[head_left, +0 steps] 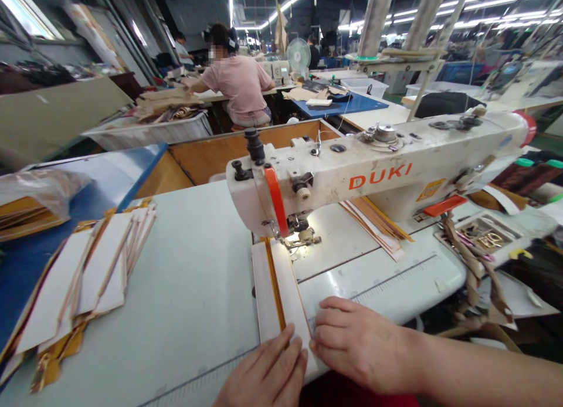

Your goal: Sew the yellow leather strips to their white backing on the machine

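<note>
A long white panel (291,290) with a mustard-yellow zipper strip (273,278) along its middle lies on the machine bed. Its far end sits under the presser foot of a white sewing machine (334,181), in the lamp's light. My left hand (268,372) rests on the near end of the panel, fingers stretched out flat over it and the strip. At the panel's right edge, my right hand (360,345) has curled fingers, with the fingertips closed on that edge.
Stacked white panels with mustard trim (105,260) lie at the left. More strips (373,225) lie behind the needle, under the machine arm. A small parts tray (488,234) is at the right. A person in a pink shirt (237,81) sits farther back, near a fan (298,55).
</note>
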The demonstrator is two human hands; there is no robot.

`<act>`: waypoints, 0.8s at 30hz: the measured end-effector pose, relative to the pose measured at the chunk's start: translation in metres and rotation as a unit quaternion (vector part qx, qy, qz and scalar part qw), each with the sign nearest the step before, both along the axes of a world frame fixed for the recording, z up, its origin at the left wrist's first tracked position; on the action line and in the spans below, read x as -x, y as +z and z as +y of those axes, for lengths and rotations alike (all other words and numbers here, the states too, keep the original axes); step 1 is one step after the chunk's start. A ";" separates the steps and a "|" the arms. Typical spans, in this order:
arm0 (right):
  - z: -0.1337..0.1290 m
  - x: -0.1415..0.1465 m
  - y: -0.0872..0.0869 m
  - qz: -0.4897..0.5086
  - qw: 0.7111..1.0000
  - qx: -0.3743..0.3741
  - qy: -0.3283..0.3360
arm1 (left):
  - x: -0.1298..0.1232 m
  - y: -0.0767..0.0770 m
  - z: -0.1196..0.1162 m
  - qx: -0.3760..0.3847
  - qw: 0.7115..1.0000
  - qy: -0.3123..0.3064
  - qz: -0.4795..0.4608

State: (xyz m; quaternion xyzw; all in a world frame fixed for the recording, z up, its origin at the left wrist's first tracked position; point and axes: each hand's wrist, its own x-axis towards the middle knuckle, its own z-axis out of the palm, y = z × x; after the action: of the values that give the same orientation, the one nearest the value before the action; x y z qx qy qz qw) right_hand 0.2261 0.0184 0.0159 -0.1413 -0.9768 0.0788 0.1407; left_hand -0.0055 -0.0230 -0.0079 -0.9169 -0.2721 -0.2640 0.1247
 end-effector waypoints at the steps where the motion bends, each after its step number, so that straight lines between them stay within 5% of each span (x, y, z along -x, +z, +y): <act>1: 0.000 0.000 0.000 0.000 1.000 0.002 0.001 | 0.000 -0.001 0.000 -0.002 1.000 0.001 0.001; 17: 0.046 0.013 -0.007 0.007 0.999 -0.022 -0.032 | 0.010 0.006 0.042 0.034 0.999 0.005 0.005; 24: 0.075 0.022 -0.012 0.016 0.997 -0.049 -0.057 | 0.014 0.007 0.074 -0.017 1.000 0.017 0.020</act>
State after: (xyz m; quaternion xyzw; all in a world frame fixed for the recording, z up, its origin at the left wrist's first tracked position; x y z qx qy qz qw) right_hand 0.2043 0.0937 0.0039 -0.1880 -0.9676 0.0250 0.1669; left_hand -0.0194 0.0510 -0.0008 -0.9151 -0.2808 -0.2475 0.1499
